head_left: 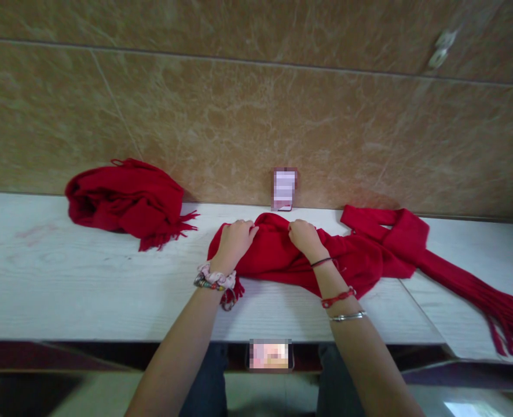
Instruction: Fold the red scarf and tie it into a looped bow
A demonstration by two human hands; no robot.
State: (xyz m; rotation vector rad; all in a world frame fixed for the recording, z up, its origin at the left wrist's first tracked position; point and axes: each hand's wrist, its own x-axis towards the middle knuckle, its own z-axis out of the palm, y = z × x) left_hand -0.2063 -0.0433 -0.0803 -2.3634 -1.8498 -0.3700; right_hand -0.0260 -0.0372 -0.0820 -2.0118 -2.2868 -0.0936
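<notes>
A long red scarf (369, 255) with tassels lies across the white table (87, 289), its fringed end trailing off to the right. My left hand (234, 237) is closed on the bunched left part of this scarf. My right hand (304, 234) grips the same bunch a little to the right, fingers curled into the cloth. Both wrists wear bracelets. A second red scarf (126, 200) lies folded in a heap at the back left of the table, apart from both hands.
A brown marble wall (256, 116) rises directly behind the table. A small blurred object (284, 188) leans against the wall behind the scarf. Another blurred object (270, 354) sits at the table's front edge, above my legs.
</notes>
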